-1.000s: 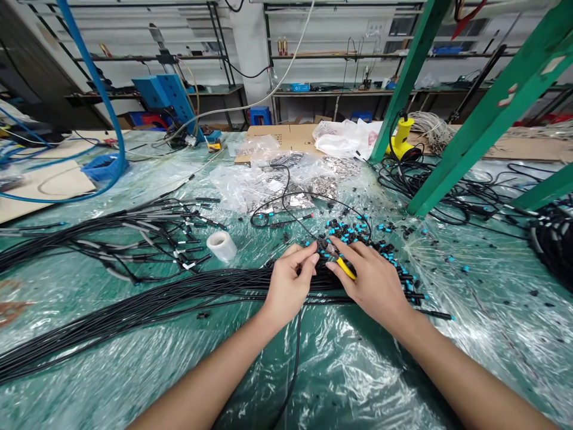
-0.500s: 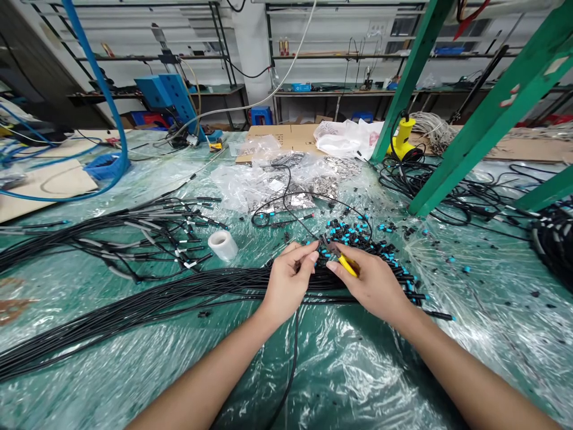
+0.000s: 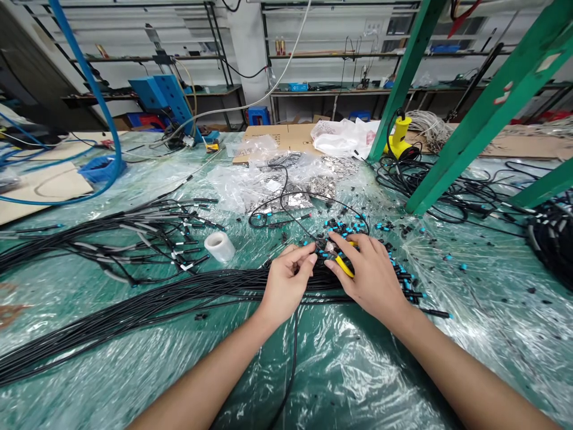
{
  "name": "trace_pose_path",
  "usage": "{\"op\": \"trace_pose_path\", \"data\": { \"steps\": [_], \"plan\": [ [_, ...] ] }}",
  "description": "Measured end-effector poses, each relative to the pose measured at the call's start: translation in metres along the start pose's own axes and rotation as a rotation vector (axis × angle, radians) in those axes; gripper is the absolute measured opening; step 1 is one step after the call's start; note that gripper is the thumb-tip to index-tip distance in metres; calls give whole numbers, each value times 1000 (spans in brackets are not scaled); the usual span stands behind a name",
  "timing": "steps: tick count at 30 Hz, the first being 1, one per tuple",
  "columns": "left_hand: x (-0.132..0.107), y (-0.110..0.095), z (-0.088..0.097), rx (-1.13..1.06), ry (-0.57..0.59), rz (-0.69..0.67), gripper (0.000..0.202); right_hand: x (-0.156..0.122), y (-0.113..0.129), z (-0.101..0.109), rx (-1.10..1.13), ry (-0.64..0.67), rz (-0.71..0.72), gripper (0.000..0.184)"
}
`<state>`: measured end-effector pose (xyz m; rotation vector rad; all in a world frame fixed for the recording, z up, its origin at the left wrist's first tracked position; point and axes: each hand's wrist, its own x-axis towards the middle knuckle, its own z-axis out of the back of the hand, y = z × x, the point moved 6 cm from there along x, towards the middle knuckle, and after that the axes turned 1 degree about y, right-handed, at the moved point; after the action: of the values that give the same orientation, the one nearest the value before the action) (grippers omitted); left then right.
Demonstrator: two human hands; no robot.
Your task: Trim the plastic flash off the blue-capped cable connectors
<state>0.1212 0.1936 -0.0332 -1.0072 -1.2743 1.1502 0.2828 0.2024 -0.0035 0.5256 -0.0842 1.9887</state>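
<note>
My left hand is closed in a pinch around a thin black cable, which hangs from it toward the front of the table. My right hand holds small pliers with yellow handles. Their metal jaws point left, close to the left fingertips. The index finger reaches forward over the jaws, and part of the handles is hidden by the hand. Exactly where the jaws sit against the cable is too small to tell. Under both hands lies a thick bundle of black cables whose ends carry blue-tipped connectors.
Left of my hands stands a white roll of film, near another cable bundle. Clear bags of small metal parts lie behind. A green post rises at right beside coiled black cables and a yellow tool.
My right index finger has lifted and stretched forward over the pliers, and the other fingers have spread from the handles. The left hand keeps its pinch; the view has shifted slightly.
</note>
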Motion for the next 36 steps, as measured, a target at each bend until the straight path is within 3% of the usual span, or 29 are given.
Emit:
{"op": "trace_pose_path", "data": {
  "steps": [12, 20, 29, 36],
  "plan": [
    [-1, -5, 0, 101, 37, -90, 29, -1, 2, -1, -24, 103, -28, 49],
    [0, -7, -2, 14, 17, -38, 30, -2, 3, -1, -2, 117, -62, 44],
    [2, -4, 2, -56, -23, 34, 31, -3, 3, -10, 189, 185, -122, 42],
    [3, 4, 0, -196, -56, 134, 35, -1, -4, -11, 145, 108, -150, 46]
  ]
}}
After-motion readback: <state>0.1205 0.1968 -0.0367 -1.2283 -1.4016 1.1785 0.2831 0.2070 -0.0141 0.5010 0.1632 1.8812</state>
